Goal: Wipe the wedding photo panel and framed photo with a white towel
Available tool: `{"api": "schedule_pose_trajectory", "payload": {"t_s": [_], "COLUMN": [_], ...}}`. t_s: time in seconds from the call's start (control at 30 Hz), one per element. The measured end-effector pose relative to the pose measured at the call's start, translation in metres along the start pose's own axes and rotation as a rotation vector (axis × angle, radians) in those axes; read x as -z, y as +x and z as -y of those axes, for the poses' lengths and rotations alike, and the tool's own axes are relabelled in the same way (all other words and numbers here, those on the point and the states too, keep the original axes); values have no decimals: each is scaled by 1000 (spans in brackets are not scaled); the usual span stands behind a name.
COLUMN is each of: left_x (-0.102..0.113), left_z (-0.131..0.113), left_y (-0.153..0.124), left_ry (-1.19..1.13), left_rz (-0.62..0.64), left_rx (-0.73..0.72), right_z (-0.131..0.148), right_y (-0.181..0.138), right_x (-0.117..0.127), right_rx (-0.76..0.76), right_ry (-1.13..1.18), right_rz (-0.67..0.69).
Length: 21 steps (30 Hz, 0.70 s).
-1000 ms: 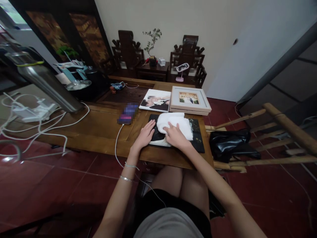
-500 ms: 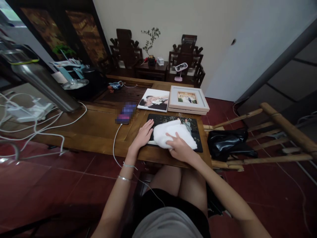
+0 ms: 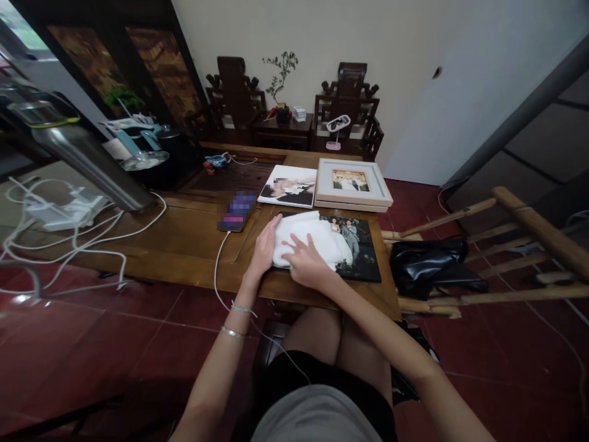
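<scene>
A dark photo panel with a couple pictured on it lies flat near the table's front edge. A folded white towel covers its left part. On top of the towel, my right hand presses down with its fingers spread. My left hand rests at the panel's left edge, fingers stretched out and together, right beside the towel. What lies under the towel is hidden.
Behind the panel lie a white photo board and stacked pale picture frames. A phone on a cable sits left, then tangled white cords and a steel flask. A bamboo chair holding a black bag stands right.
My right hand and the towel have slid left across the panel, uncovering the pictured couple. My left hand stays at the left edge, now turned more on its side.
</scene>
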<state>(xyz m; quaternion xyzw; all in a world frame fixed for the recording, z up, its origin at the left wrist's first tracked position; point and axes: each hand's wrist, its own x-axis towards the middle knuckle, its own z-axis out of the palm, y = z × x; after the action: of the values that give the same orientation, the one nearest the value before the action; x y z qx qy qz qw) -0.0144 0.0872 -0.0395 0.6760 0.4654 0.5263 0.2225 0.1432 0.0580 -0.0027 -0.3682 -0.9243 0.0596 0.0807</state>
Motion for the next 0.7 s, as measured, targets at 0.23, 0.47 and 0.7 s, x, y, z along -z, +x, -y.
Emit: {"api": "schedule_pose_trajectory", "payload": {"t_s": [0.23, 0.47, 0.7], "left_x": [-5, -9, -8], "left_z": [10, 17, 22], "left_y": [-2, -3, -4], "left_ry": [105, 282, 318], "left_rz": [131, 263, 281], "left_rx": [20, 25, -6], "right_z": [-22, -70, -58], "right_y": [-51, -48, 30], "right_x": [26, 36, 32], "right_rx": [125, -242, -353], "right_ry": [183, 60, 57], "right_rz": [83, 31, -38]}}
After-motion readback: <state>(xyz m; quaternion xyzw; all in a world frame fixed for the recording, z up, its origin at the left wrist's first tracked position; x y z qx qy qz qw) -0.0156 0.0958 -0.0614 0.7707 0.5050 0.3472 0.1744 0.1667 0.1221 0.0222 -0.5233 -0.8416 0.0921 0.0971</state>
